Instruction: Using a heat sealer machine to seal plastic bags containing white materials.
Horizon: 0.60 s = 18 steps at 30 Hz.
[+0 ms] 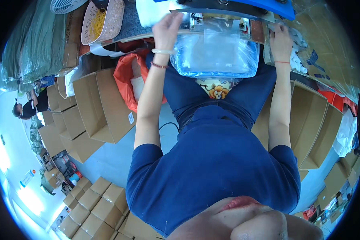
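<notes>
A blue machine with a dark crossbar stands on the worktable ahead of me. My left hand is at the bar's left end, its fingers bent and pressed together; what they pinch, if anything, is hidden. At the bar's right end, my right hand rests by the table edge with curled fingers, and I cannot make out anything in them. Small white pieces lie just beside it. Between my arms, a stack of clear plastic bags in a blue-edged wrapper lies at my lap.
A pink basket with yellow bands stands at the far left. Open cartons flank me on the left, with a red bag close by; more cartons stand on the right. Another person is in the left background.
</notes>
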Tool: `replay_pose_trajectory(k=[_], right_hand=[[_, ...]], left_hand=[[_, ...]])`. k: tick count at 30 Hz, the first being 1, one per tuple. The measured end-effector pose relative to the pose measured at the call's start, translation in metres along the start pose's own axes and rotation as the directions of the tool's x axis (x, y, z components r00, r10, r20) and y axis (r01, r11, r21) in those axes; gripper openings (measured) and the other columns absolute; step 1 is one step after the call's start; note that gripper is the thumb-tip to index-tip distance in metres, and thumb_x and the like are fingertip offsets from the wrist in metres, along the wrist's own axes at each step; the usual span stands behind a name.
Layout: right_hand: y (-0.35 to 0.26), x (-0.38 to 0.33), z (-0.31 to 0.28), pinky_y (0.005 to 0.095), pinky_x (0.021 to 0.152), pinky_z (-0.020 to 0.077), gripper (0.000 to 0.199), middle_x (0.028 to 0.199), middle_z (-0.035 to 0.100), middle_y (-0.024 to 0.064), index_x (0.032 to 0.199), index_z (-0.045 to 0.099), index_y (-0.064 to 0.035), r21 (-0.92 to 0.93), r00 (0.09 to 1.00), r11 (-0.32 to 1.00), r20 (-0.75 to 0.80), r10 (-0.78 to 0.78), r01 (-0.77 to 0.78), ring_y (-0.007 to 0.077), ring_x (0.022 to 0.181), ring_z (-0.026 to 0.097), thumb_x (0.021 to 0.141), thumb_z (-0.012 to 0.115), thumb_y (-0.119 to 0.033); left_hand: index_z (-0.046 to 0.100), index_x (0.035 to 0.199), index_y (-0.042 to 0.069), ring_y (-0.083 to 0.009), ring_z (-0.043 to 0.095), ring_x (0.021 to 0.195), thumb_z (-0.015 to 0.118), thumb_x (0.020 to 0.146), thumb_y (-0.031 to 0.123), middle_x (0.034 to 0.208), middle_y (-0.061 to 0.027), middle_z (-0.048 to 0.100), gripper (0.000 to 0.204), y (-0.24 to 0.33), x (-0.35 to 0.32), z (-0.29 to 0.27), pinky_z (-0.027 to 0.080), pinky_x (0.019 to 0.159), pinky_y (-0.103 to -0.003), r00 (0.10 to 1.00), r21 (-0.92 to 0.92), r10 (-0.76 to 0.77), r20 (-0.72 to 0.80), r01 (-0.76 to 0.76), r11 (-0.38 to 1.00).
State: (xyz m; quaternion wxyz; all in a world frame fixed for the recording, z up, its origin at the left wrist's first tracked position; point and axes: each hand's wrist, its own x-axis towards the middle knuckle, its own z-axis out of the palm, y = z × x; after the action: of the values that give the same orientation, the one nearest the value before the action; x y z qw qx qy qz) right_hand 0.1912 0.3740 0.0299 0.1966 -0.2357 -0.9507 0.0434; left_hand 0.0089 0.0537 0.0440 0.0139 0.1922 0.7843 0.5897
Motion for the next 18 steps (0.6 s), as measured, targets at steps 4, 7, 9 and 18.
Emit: replay_pose_trajectory(k=[4, 7, 9, 18], right_hand=[[0.004, 0.002, -0.002, 0.0405, 0.080, 0.0518, 0.026, 0.106, 0.063, 0.0138, 0.113, 0.064, -0.0129, 0.070, 0.984, 0.995, -0.164, -0.062, 0.074, 0.0324, 0.092, 0.064, 0.087, 0.063, -0.019], [0.013, 0.001, -0.009, 0.0358, 0.083, 0.0513, 0.030, 0.112, 0.061, 0.0140, 0.118, 0.064, -0.0143, 0.281, 0.994, 0.959, -0.096, 0.056, -0.027, 0.0273, 0.098, 0.064, 0.089, 0.064, -0.021], [0.017, -0.003, -0.019, 0.0336, 0.085, 0.0508, 0.032, 0.117, 0.060, 0.0141, 0.121, 0.064, -0.0153, 0.368, 0.985, 0.913, 0.069, 0.160, -0.174, 0.0242, 0.102, 0.063, 0.090, 0.065, -0.022], [-0.050, -0.042, -0.071, 0.0255, 0.086, 0.0461, 0.026, 0.112, 0.061, 0.0031, 0.120, 0.060, -0.0105, 0.666, 0.949, 0.695, 0.306, 0.078, -0.272, 0.0103, 0.098, 0.057, 0.094, 0.059, -0.009]], left_hand=[[0.051, 0.133, 0.007, -0.0253, 0.048, 0.129, 0.070, 0.083, 0.027, 0.139, -0.0161, 0.051, 0.057, -0.038, -0.002, -0.027, 0.036, 0.106, -0.043, 0.816, 0.637, 0.394, 0.423, -0.577, 0.512], [0.068, 0.111, 0.010, -0.0207, 0.061, 0.114, 0.067, 0.084, 0.012, 0.117, -0.0061, 0.068, 0.028, -0.049, -0.017, -0.036, 0.045, 0.095, -0.036, 0.724, 0.618, 0.624, 0.293, -0.641, 0.454], [0.073, 0.099, 0.009, -0.0226, 0.065, 0.106, 0.066, 0.084, 0.010, 0.103, -0.0049, 0.072, 0.016, -0.042, -0.020, -0.041, 0.047, 0.092, -0.036, 0.857, 0.603, 0.475, 0.200, -0.489, 0.630], [0.072, 0.098, 0.004, -0.0207, 0.069, 0.080, 0.068, 0.085, 0.004, 0.090, -0.0107, 0.071, 0.014, -0.016, -0.026, -0.033, 0.053, 0.073, -0.029, 0.857, 0.477, 0.516, 0.016, -0.460, 0.749]])
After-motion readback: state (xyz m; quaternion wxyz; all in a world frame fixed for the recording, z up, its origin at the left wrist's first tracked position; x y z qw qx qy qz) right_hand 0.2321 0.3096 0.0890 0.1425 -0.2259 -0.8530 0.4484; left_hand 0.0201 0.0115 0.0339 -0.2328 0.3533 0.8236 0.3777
